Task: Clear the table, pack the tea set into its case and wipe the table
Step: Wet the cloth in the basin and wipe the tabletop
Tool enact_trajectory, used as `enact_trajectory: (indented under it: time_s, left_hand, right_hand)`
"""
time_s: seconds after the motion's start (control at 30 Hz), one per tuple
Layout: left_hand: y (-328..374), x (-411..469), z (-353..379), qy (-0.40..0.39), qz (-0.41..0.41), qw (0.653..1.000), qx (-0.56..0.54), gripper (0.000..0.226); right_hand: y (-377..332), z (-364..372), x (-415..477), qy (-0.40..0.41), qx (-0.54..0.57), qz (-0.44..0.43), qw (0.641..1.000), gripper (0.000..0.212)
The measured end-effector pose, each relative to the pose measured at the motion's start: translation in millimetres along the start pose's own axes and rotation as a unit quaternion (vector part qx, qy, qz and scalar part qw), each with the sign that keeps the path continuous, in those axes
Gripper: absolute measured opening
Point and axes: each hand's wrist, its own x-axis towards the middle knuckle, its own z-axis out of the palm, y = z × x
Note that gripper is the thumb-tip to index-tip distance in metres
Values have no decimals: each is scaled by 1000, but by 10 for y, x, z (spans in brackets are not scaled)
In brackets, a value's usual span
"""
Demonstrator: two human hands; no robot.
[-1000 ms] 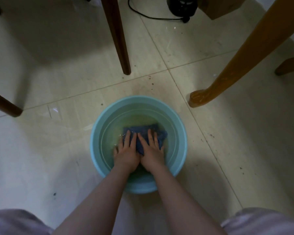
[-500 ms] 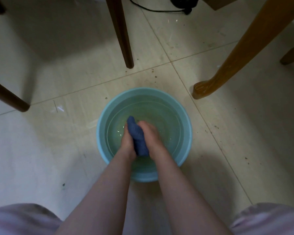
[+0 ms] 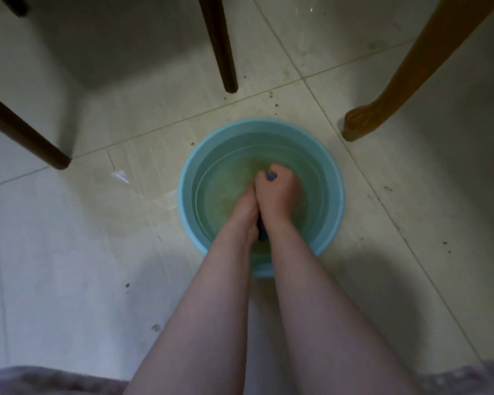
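Right hand (image 3: 278, 192): clenched in a fist round the dark blue cloth (image 3: 271, 177), a tip of which pokes out at the top of the fist.
Left hand (image 3: 246, 205): pressed flat against the right hand's inner side, with the cloth between them. Its fingers are blurred and partly hidden, so I cannot tell whether they close on the cloth.
Cloth: bunched into a roll inside the grip. A darker end shows below it, between the two wrists.
Round light blue plastic basin (image 3: 184, 201): surrounds the grip and stands on the floor. It holds greenish-yellow water (image 3: 228, 189), and both hands are down inside it.
Beige tiled floor (image 3: 69, 252): under the basin, speckled with dark spots.
Dark brown straight wooden leg (image 3: 221, 49): beyond the grip.
Second dark brown wooden leg (image 3: 26, 132): well off to the grip's left.
Orange-brown curved wooden leg (image 3: 382, 89): beyond the grip to its right, its foot near the basin's rim.
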Motion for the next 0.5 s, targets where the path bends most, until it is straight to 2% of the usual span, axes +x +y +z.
enact_trajectory:
  time_s: [0.07, 0.13, 0.17, 0.2, 0.27, 0.33, 0.4, 0.47, 0.5]
  left_hand:
    - [94, 95, -58, 55, 36, 995, 80, 31]
    - [166, 219, -140, 120, 105, 972, 170, 33]
    - [182, 252, -173, 141, 125, 959, 211, 31]
    - [174, 296, -209, 149, 130, 950, 241, 30]
    - [112, 364, -278, 127, 106, 962, 219, 27]
    - [3, 381, -314, 106, 89, 984, 113, 23]
    - [-72, 372, -335, 102, 102, 987, 67, 25]
    - [-70, 384, -330, 93, 105, 987, 77, 25]
    - [-42, 399, -317, 90, 86, 989, 75, 29]
  right_hand:
    - [50, 3, 65, 11, -22, -38, 999, 42]
    - [141, 12, 135, 21, -60, -60, 996, 31]
    - [204, 20, 156, 23, -98, -50, 994, 26]
    - [267, 26, 159, 16, -150, -24, 988, 32]
    - [377, 38, 99, -36, -251, 28, 967, 56]
    - [433, 80, -24, -111, -313, 48, 942, 75]
    - [475, 188, -114, -159, -270, 60, 948, 71]
    - [447, 266, -144, -186, -75, 89, 976, 41]
    - [410, 263, -163, -200, 38, 125, 971, 25]
